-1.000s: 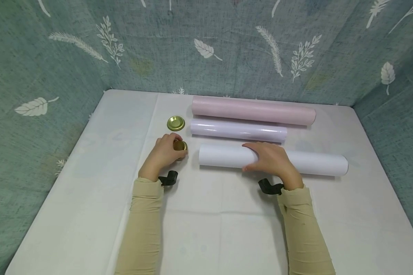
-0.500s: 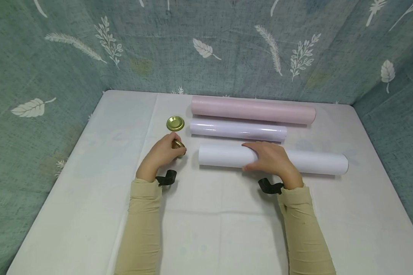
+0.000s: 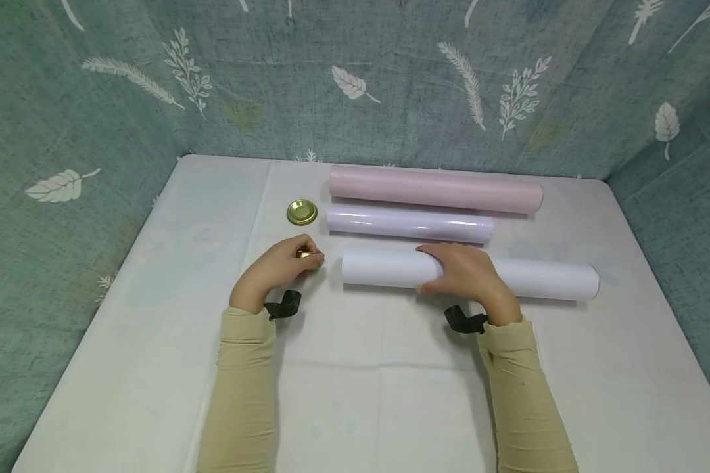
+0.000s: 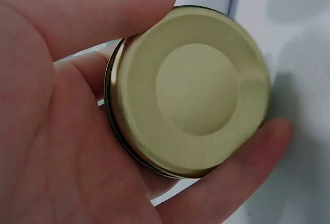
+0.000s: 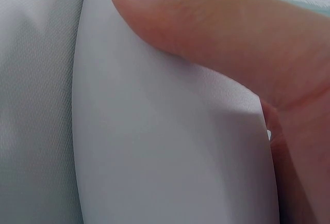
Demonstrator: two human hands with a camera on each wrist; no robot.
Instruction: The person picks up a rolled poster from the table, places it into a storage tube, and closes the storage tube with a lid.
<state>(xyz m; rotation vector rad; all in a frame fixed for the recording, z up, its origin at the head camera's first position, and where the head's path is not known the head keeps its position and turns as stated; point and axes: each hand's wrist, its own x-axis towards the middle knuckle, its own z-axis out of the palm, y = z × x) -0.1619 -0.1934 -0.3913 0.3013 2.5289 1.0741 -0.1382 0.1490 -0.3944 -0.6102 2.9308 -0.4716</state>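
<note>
My left hand (image 3: 277, 268) holds a gold metal jar lid (image 4: 198, 90) by its rim, between thumb and fingers. From the head view only a thin gold edge of it shows; the left wrist view has its round face with a raised centre circle. A second gold jar lid (image 3: 302, 212) lies on the table beyond that hand. My right hand (image 3: 467, 276) grips the thick white roll (image 3: 384, 268) across its middle, thumb on the near side and fingers over the far side. In the right wrist view the thumb (image 5: 206, 28) presses on the smooth white roll.
Behind the white roll lie a shorter glossy lavender roll (image 3: 411, 223) and a long pink roll (image 3: 434, 189), roughly parallel to it. A white cloth covers the table (image 3: 343, 407). Green leaf-patterned curtain (image 3: 355, 85) stands along the back and both sides.
The left hand has drawn slightly left and turned the jar lid, so it goes from face showing to edge-on in the head view. The right hand and the rolls stay in place.
</note>
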